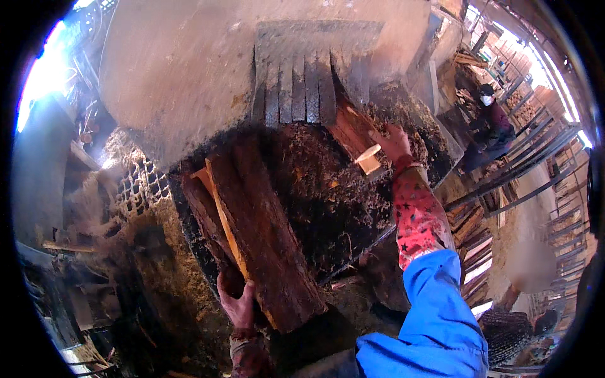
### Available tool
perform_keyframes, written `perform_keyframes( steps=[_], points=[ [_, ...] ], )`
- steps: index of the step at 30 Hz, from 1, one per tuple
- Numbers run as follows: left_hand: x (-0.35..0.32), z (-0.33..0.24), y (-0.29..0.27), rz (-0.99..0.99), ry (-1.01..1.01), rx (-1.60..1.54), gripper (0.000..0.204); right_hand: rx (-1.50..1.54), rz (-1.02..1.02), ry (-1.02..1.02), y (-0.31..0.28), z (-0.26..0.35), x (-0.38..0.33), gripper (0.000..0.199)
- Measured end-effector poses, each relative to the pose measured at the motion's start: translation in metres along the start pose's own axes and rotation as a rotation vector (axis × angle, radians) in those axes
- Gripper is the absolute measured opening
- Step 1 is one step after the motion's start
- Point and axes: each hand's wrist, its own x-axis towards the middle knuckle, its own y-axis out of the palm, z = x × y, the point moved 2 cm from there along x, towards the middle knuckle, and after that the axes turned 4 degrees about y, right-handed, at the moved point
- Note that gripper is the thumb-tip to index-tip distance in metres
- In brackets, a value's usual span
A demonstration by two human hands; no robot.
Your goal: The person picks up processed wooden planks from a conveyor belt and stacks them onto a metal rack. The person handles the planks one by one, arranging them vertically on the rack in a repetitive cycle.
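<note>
**Harsh side glare, dim middle, fisheye bend**

Blown-out glare upper left, purple-blue fringe, hazy wash around it. Smaller bright gaps upper right. Table dim, near-black in patches; deep shadow by the near end of the boards. Blue sleeve well lit. Soft smudge at right, no detail. Rails curve; black rim all round. Far background soft.

Head view is the left fisheye, upright, looking steeply down and forward from above. Bare left hand and bare right hand sit close; forearms enter from below. Dark debris-strewn table fills mid-frame. Wide field bows edges, reaches distant dark-clothed person at right.
</note>
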Motion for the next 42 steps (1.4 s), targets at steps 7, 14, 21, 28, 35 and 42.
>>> perform_keyframes(
  steps=[7,14,21,28,35,42],
  points=[
    [-0.002,0.011,-0.001,0.004,0.027,-0.044,0.075,0.137,0.321,0.233,0.021,-0.028,0.011,0.048],
    [-0.002,0.0,-0.001,-0.001,-0.02,0.07,0.075,0.084,0.212,0.238,-0.015,-0.028,0.0,0.042],
    [0.001,0.009,-0.004,0.031,-0.008,0.053,0.076,0.411,0.429,0.434,-0.083,0.022,-0.083,0.031],
    [0.007,0.04,-0.016,0.096,0.044,-0.084,0.076,1.03,0.468,0.797,-0.108,0.141,-0.221,0.024],
    [0.006,0.033,-0.014,0.08,0.001,-0.136,0.079,1.451,0.591,0.966,-0.12,0.268,-0.297,0.027],
    [0.007,0.032,-0.007,0.15,-0.011,-0.097,0.076,1.172,0.906,0.599,-0.113,0.288,-0.337,0.031]
  ],
)
